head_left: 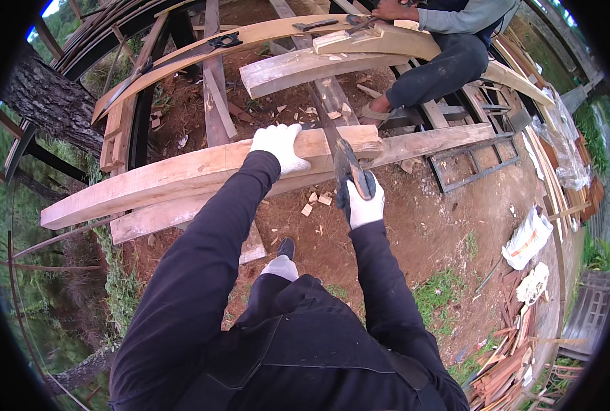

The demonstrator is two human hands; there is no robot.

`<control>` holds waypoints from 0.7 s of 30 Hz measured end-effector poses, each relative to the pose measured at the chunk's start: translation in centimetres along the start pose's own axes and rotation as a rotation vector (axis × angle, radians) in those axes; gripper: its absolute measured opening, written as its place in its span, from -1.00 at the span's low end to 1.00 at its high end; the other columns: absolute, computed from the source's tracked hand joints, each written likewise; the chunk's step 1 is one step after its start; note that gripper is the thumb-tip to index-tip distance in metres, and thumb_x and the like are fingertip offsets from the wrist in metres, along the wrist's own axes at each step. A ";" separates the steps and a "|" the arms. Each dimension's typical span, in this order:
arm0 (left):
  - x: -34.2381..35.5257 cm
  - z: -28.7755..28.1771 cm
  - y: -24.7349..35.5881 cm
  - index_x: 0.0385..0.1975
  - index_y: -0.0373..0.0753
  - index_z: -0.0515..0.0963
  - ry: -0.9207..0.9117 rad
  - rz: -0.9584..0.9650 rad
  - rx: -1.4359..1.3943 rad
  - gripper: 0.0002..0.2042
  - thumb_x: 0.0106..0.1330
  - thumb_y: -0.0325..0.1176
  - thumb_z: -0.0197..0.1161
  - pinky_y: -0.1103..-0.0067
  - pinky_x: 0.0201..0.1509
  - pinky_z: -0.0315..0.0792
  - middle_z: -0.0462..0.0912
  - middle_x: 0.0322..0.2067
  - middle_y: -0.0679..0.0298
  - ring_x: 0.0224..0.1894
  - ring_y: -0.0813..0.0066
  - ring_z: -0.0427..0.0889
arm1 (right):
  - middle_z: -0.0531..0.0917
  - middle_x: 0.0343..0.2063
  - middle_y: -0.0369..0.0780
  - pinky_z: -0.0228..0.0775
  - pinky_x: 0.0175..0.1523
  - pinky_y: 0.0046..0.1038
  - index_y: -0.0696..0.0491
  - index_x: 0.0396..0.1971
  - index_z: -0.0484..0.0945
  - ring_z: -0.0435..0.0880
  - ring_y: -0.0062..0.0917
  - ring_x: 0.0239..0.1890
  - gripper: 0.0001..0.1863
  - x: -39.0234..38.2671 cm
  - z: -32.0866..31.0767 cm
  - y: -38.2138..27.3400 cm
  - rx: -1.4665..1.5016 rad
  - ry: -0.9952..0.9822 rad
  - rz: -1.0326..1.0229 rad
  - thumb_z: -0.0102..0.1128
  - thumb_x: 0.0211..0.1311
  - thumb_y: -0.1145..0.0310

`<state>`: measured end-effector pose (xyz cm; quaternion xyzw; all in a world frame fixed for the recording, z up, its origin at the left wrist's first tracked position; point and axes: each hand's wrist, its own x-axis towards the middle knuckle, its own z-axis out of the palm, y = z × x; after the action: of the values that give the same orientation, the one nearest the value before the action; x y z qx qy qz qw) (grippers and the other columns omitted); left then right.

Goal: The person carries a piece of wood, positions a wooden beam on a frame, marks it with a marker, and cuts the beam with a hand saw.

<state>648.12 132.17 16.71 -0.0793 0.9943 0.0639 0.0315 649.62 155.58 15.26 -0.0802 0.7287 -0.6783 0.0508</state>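
My gloved left hand (pixel 279 146) is wrapped over the top of a curved wooden beam (pixel 147 181), which lies on a second plank (pixel 435 142). In my gloved right hand (pixel 364 205) is the dark handle of a hand saw (pixel 339 147); its blade crosses the beam near the right end, pointing away from me. Small wood offcuts (pixel 312 205) lie on the dirt below the beam, near my shoe (pixel 285 246).
A co-worker (pixel 442 61) sits beyond on curved beams (pixel 284 74), with tools (pixel 222 41) on the wood. A tree trunk (pixel 61 116) stands at left. At right are a metal frame (pixel 443 179), a white sack (pixel 527 240) and scrap wood (pixel 510 359).
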 end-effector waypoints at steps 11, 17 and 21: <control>0.5 -0.3 0.5 0.28 -0.15 0.41 0.049 0.016 -0.005 -0.09 -0.09 0.25 0.43 0.29 0.22 0.42 0.59 0.07 0.06 0.13 0.12 0.57 | 0.61 -0.50 -0.27 0.44 -0.39 -0.50 0.17 -0.25 0.53 0.59 -0.61 -0.51 -0.85 -1.6 -1.6 2.7 -0.148 0.198 -0.305 0.27 0.26 0.44; 0.0 0.7 0.0 0.27 -0.13 0.43 0.038 0.013 0.008 -0.11 -0.08 0.25 0.42 0.28 0.20 0.44 0.60 0.06 0.07 0.10 0.11 0.59 | 0.58 -0.53 -0.27 0.40 -0.48 -0.52 0.14 -0.20 0.50 0.55 -0.62 -0.59 -0.86 -2.7 -0.9 1.0 -0.081 -0.007 -0.134 0.24 0.30 0.48; -0.4 0.8 -1.4 0.28 -0.14 0.42 0.107 -0.007 0.022 -0.10 -0.08 0.27 0.42 0.28 0.19 0.44 0.60 0.05 0.07 0.11 0.12 0.59 | 0.57 -0.56 -0.23 0.43 -0.45 -0.49 0.21 -0.19 0.49 0.56 -0.57 -0.60 -0.82 -11.7 -4.9 -1.4 0.033 -0.054 0.097 0.16 0.21 0.56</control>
<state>648.80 130.95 15.80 -0.0857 0.9949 0.0483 -0.0207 660.24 162.47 16.63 -0.0622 0.7188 -0.6845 0.1045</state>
